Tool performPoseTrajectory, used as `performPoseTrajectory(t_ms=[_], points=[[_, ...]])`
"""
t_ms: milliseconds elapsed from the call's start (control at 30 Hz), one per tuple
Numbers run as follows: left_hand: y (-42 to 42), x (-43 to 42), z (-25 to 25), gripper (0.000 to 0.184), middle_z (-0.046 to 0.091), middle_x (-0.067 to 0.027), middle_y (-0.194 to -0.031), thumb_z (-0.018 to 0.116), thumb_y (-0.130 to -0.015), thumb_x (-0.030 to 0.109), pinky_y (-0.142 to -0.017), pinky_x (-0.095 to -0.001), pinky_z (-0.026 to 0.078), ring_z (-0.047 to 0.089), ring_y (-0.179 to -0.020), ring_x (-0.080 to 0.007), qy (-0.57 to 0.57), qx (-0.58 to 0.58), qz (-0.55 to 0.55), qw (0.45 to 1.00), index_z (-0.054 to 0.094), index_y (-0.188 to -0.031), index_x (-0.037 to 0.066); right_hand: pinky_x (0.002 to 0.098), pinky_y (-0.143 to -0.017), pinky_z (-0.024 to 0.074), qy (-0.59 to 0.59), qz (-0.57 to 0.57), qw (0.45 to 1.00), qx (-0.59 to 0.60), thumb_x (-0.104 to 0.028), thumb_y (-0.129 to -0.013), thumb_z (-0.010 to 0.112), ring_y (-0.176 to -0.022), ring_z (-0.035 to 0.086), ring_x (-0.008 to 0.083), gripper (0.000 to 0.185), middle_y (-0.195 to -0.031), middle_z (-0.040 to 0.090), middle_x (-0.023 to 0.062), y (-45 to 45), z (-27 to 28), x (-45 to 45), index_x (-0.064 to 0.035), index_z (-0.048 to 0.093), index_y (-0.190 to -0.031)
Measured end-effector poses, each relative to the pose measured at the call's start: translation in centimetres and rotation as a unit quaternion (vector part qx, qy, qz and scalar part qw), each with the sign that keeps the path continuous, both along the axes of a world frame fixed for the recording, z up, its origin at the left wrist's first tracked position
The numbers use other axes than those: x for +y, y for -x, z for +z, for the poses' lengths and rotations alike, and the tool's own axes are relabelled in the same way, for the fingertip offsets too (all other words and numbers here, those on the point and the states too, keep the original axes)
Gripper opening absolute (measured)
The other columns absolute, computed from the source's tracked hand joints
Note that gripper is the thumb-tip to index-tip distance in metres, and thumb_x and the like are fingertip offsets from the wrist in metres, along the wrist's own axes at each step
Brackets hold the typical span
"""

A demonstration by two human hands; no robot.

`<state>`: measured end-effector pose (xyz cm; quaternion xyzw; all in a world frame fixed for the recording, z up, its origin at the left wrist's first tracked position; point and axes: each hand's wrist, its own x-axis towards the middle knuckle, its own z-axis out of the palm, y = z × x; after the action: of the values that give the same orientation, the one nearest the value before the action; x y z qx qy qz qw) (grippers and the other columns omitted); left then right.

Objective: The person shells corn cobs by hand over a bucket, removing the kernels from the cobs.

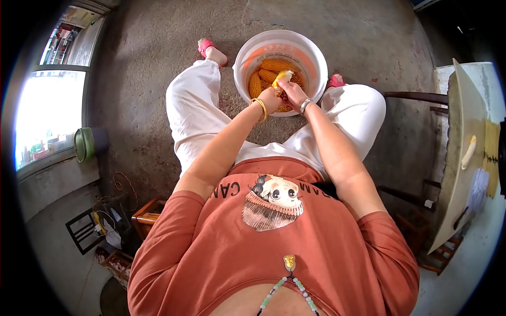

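A yellow corn cob [283,77] with a pale bare end is held in both hands over the white bucket [244,60]. My left hand [270,100], with a gold bangle at the wrist, is closed round the cob's lower part. My right hand [293,94], a silver-coloured band at its wrist, is closed on the cob from the other side. Fingers partly cover the cob. Inside the bucket, below my hands, lie several whole corn cobs [276,65] and loose kernels [284,108].
The bucket stands on a grey concrete floor [153,47] between my legs. On the right, a table [445,152] carries a corn cob [468,151] and a whitish bundle. A green container [84,145] sits by the window at left. Wooden furniture [147,213] is at lower left.
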<state>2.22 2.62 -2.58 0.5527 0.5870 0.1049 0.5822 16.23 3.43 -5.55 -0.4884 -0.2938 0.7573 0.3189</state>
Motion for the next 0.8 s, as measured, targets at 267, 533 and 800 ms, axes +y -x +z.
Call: performPoseTrajectory(t_ms=[267, 533, 800], points=[[0.6, -0.1, 0.7, 0.017, 0.055, -0.0079, -0.065, 0.052, -0.076, 0.010, -0.043, -0.0294, 0.041, 0.052, -0.050, -0.0167, 0.027, -0.038, 0.007, 0.999, 0.053, -0.089, -0.002, 0.0307, -0.074, 0.0494, -0.011, 0.054, 0.996, 0.072, -0.042, -0.090, 0.053, -0.088, 0.056, 0.0126, 0.039, -0.101, 0.057, 0.0011, -0.5, 1.1, -0.2, -0.0093, 0.052, -0.110], [0.4, -0.4, 1.2, 0.021, 0.058, -0.0100, -0.069, 0.052, -0.075, 0.009, -0.047, -0.0314, 0.044, 0.055, -0.054, -0.0199, -0.012, -0.031, 0.019, 0.999, 0.056, -0.093, -0.003, 0.0274, -0.065, 0.0505, 0.035, 0.032, 0.999, 0.026, -0.046, -0.090, 0.050, -0.079, 0.059, 0.0116, 0.037, -0.092, 0.060, 0.0001, -0.4, 1.5, 0.0, -0.0119, 0.057, -0.103], [0.1, 0.2, -2.0, 0.020, 0.059, -0.0120, -0.070, 0.053, -0.074, 0.009, -0.050, -0.0337, 0.045, 0.057, -0.056, -0.0215, -0.085, 0.056, -0.015, 0.995, 0.058, -0.090, -0.003, 0.0257, -0.058, 0.0500, 0.025, 0.001, 1.000, -0.018, -0.051, -0.089, 0.048, -0.070, 0.059, 0.0113, 0.044, -0.086, 0.062, 0.0010, 0.0, 1.1, -0.1, -0.0103, 0.060, -0.099]])
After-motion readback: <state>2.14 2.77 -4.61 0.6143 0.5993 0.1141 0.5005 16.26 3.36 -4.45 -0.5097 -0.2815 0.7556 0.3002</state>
